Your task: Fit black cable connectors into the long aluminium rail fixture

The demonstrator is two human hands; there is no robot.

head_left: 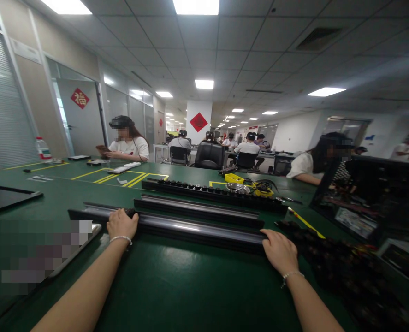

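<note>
A long, glossy black channel-shaped rail [190, 227] lies crosswise on the green table in front of me. My left hand [121, 224] is closed over its left part, with a small black piece [131, 213] showing at the fingers; its exact kind is hidden. At the rail's right end, my right hand [279, 249] grips the edge, fingertips on top. Just behind lies a second, shorter black rail [200, 210]. Farther back, a third black rail [211, 191] carries a row of small black parts along its length.
A heap of small black parts [349, 272] lies right of my right hand. Behind the rails are a yellow tray [234, 178] and a round metal dish [238, 187]. A black-framed panel [356, 198] stands at right. Co-workers sit across the table and beyond.
</note>
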